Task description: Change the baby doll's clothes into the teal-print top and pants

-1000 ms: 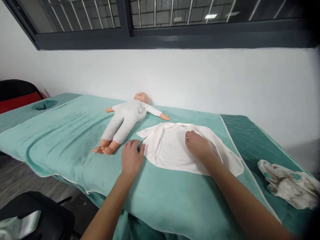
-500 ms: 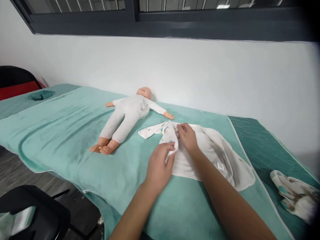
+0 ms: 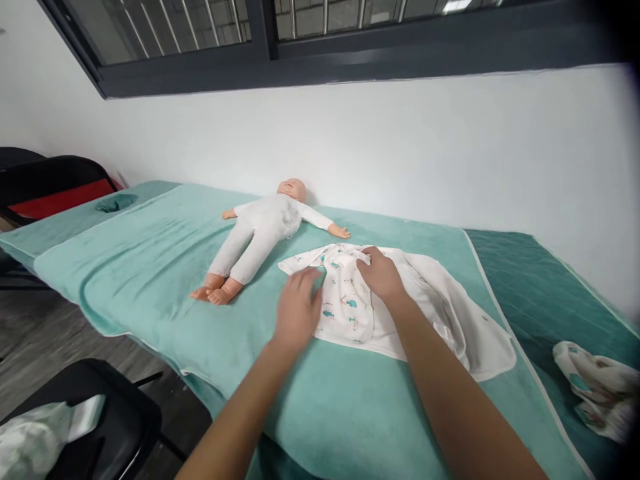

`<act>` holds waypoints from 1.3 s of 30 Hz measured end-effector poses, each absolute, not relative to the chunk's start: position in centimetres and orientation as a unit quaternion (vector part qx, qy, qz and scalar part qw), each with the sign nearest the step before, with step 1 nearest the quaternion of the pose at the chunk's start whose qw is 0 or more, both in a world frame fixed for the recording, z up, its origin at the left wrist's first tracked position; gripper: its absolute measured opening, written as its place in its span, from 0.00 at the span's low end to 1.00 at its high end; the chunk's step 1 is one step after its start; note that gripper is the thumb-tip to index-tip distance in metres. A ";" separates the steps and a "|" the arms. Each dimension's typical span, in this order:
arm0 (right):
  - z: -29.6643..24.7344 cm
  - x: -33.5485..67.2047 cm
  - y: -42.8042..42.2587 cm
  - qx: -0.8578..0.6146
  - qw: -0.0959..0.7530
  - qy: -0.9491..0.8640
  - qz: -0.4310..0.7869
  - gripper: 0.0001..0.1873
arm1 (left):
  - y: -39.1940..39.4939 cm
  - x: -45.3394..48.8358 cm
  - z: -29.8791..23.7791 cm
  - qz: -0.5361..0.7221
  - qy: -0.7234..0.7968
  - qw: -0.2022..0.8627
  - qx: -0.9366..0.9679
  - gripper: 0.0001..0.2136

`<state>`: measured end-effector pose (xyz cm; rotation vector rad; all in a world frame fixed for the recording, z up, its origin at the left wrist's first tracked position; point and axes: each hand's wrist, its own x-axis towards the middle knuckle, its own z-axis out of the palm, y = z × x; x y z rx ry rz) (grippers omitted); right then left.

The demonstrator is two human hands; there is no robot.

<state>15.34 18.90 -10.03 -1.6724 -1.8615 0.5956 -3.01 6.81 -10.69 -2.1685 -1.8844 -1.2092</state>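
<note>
At the far left a black chair with a red seat [image 3: 60, 190] stands behind the end of the bed, and a second black chair [image 3: 107, 417] in the lower corner carries a crumpled pale cloth [image 3: 35, 447]. A light teal towel [image 3: 150, 267] covers most of the bed. On it lies a baby doll [image 3: 260, 233] in a white suit, on its back, arms spread, head towards the wall and bare feet towards the near edge.

Just right of the doll's legs, the left hand [image 3: 296, 310] lies palm down with fingers stretched and loosely spread – it grips nothing, and its fingertips touch the left edge of the white baby garment [image 3: 440, 313]. The garment is spread flat on the towel, between the doll and the towel's right border. Its left flap [image 3: 345, 300] is folded over so that a lining printed with small teal figures faces up.

The right hand [image 3: 383, 275] rests on the upper end of that flap, fingers bent down onto the cloth – whether they pinch it cannot be told.

Further right the darker teal bed cover [image 3: 525, 280] lies bare, with a bunched patterned cloth [image 3: 595, 390] near the right edge, well apart from both hands
</note>
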 end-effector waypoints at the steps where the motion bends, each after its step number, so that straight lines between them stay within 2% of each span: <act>1: -9.9 15.6 19.0 -0.626 0.278 -0.693 0.226 0.15 | 7.9 -4.2 -10.7 -0.360 -0.637 0.042 -0.681 0.18; 3: -9.8 16.1 19.1 -0.629 0.271 -0.689 0.235 0.15 | 9.9 -6.4 -10.6 -0.301 -0.679 0.052 -0.667 0.19; 7: -9.6 16.9 19.5 -0.634 0.256 -0.682 0.258 0.16 | 12.6 -8.6 -9.8 -0.218 -0.727 0.051 -0.649 0.13; 15: -9.8 17.5 20.0 -0.630 0.242 -0.688 0.268 0.18 | 17.2 -8.7 -5.7 -0.124 -0.751 0.149 -0.631 0.17; 19: -9.6 17.2 19.9 -0.632 0.260 -0.678 0.271 0.18 | 17.0 -7.3 -6.6 -0.134 -0.718 0.216 -0.648 0.18; 21: -9.7 17.1 19.9 -0.633 0.266 -0.677 0.265 0.17 | 16.1 -6.3 -8.1 -0.176 -0.686 0.191 -0.680 0.17; 26: -10.0 17.4 20.0 -0.646 0.266 -0.673 0.243 0.15 | 14.8 -4.6 -11.0 -0.204 -0.645 0.023 -0.736 0.18; 30: -10.0 17.7 20.0 -0.657 0.255 -0.668 0.241 0.16 | 14.4 -4.6 -10.8 -0.223 -0.682 0.037 -0.696 0.18; 35: -10.0 17.6 20.1 -0.655 0.255 -0.666 0.248 0.17 | 10.1 -2.8 -10.1 -0.349 -0.608 -0.018 -0.713 0.18; 39: -10.1 17.8 20.3 -0.648 0.269 -0.664 0.260 0.16 | 4.8 -0.1 -10.6 -0.293 -0.507 -0.044 -0.809 0.17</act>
